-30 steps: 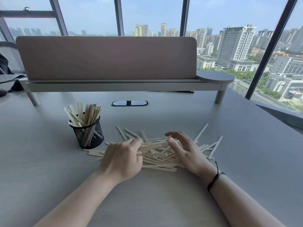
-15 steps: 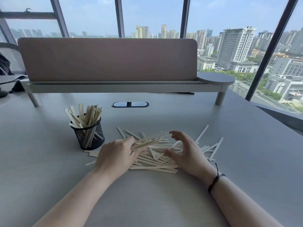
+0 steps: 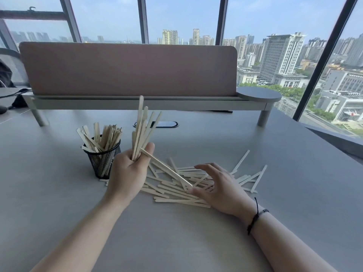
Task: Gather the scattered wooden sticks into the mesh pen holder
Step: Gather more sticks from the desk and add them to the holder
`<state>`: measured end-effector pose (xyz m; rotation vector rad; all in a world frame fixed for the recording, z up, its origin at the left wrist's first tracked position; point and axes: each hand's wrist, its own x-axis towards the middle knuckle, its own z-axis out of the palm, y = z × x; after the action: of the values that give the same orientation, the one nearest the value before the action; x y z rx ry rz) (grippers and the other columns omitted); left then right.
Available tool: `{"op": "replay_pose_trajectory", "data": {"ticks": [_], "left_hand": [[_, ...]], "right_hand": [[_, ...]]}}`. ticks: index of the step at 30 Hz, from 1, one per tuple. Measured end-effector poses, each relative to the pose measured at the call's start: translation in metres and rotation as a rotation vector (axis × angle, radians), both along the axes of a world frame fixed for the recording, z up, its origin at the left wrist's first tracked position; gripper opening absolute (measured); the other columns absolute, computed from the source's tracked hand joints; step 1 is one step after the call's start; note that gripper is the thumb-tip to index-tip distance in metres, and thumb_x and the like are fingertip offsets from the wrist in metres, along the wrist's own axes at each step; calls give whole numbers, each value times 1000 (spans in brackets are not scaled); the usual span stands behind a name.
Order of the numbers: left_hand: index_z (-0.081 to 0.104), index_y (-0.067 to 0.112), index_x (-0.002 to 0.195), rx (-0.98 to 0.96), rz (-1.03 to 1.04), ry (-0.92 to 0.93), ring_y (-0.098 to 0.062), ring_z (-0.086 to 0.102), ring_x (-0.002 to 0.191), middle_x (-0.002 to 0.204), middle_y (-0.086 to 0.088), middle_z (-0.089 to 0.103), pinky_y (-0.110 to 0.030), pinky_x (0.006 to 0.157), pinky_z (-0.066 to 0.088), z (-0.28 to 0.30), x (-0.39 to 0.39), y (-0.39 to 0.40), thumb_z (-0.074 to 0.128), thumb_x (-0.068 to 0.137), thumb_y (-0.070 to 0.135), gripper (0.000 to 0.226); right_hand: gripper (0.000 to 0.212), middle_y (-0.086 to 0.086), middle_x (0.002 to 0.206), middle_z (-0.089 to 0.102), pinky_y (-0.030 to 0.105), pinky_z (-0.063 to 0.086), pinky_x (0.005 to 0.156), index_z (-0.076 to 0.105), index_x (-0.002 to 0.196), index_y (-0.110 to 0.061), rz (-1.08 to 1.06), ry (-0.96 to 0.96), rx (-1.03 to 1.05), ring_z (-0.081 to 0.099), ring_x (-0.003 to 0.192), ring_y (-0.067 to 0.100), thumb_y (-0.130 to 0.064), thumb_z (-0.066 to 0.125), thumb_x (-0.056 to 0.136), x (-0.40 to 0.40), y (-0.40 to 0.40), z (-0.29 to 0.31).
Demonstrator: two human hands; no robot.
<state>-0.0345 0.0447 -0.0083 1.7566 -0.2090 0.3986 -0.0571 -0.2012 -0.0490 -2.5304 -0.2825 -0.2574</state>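
A black mesh pen holder point(image 3: 102, 162) stands on the grey table, with several pale wooden sticks upright in it. Just right of it my left hand point(image 3: 127, 173) grips a bunch of sticks point(image 3: 142, 132) that point upward; one stick slants down out of the fist toward the pile. Several loose wooden sticks point(image 3: 176, 190) lie scattered in a heap on the table. My right hand point(image 3: 220, 186) hovers over the right part of the heap, fingers spread and loosely curved, holding nothing; a black band is on its wrist.
A grey table point(image 3: 196, 242) carries everything. A long raised shelf point(image 3: 149, 104) with a pink-brown divider panel point(image 3: 127, 69) runs across the back. A dark cable port point(image 3: 167, 124) sits in the tabletop beyond the sticks. Windows lie behind.
My left hand has closed round a bunch of sticks and lifted it off the pile, turning it upright beside the holder. My right hand has let go and opened over the heap.
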Motion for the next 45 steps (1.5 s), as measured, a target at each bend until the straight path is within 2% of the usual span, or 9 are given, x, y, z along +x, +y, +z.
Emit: {"op": "replay_pose_trajectory", "data": {"ticks": [3, 6, 10, 15, 18, 21, 26, 31, 45], "left_hand": [[21, 9, 62, -227, -99, 92, -14, 15, 46, 57, -4, 20, -25, 45, 13, -3, 3, -4, 64, 88, 46, 62], [27, -3, 61, -188, -128, 84, -15, 17, 42, 52, -3, 23, -24, 46, 16, -7, 2, -9, 62, 95, 36, 63], [37, 19, 50, -155, -106, 115, -15, 22, 39, 46, 3, 27, -25, 48, 18, -10, 0, -15, 62, 88, 45, 53], [46, 2, 65, 5, -74, 15, -20, 32, 47, 55, -20, 33, -35, 51, 27, -18, -4, -24, 59, 86, 58, 62], [50, -7, 67, 107, 33, -50, -16, 36, 45, 48, -7, 37, -33, 51, 29, -21, -7, -29, 62, 96, 42, 58], [49, -6, 65, 130, 96, -40, -14, 34, 44, 45, 2, 35, -32, 48, 28, -23, -7, -33, 63, 97, 33, 52], [35, 6, 56, -3, 116, -14, -20, 31, 43, 45, -2, 31, -38, 46, 28, -26, -4, -26, 62, 90, 45, 59], [29, 9, 53, -147, 59, 1, -28, 23, 41, 47, -16, 22, -42, 40, 23, -22, -4, -19, 64, 86, 45, 61], [30, -1, 53, -234, 79, 7, -23, 32, 43, 44, -11, 32, -39, 45, 30, -22, -2, -14, 65, 84, 33, 59]], "right_hand": [[81, -19, 131, 54, 34, 41, 106, 54, 132, -40, 34, -31, -8, 51, 125, 10, -90, 49, 69, -2, 6, 2], [85, -20, 129, 55, 31, 39, 106, 54, 133, -39, 94, -49, 6, 49, 124, 6, -90, 55, 65, -8, 15, 8], [76, -21, 110, 63, 22, 40, 99, 59, 126, -36, 148, -121, 78, 55, 111, 0, -84, 60, 68, -19, 35, 14], [26, -19, 80, 68, 24, 46, 78, 65, 113, -32, 163, -110, 149, 59, 78, 0, -42, 61, 89, -24, 58, 9], [22, -8, 73, 74, 21, 48, 73, 67, 109, -22, 187, 53, 456, 65, 72, 3, -12, 51, 98, -25, 59, 10], [20, 0, 75, 75, 22, 49, 77, 65, 109, -22, 178, 146, 682, 67, 75, 9, -10, 53, 98, -25, 60, 14], [30, -12, 78, 61, 25, 47, 72, 68, 101, -33, 252, -61, 216, 57, 77, 5, -53, 68, 80, -30, 57, 12], [35, -10, 103, 51, 30, 40, 90, 72, 107, -43, 623, -95, -85, 46, 96, 10, -57, 74, 74, -45, 71, 11], [19, -17, 120, 53, 30, 30, 102, 75, 78, -35, 394, -127, -81, 38, 123, 8, -53, 74, 72, -25, 49, 1]]}}
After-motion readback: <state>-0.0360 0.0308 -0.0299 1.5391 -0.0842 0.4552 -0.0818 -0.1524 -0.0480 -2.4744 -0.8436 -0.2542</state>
